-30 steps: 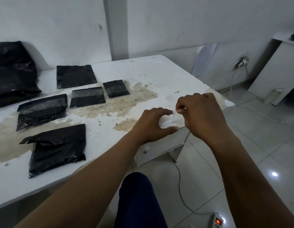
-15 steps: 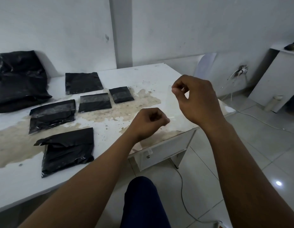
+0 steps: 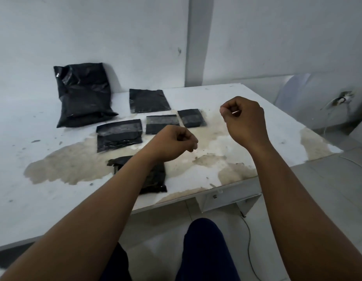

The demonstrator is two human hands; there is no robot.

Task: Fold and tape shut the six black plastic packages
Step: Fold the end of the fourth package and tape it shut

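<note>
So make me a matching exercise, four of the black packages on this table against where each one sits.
Things:
1. big package
2. square flat package
3. smallest package
4. nearest package

Places:
A. partly under the left forearm
B. farthest right in the middle row
C. leaning on the wall
D. flat, just right of the leaning one

Pairs: 1-C, 2-D, 3-B, 4-A

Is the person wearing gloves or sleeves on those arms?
No. Both forearms are bare up to the frame's edge, with no sleeves, gloves, watch or bands in view. The left hand and right hand are bare too. Dark blue trousers show below.
</note>
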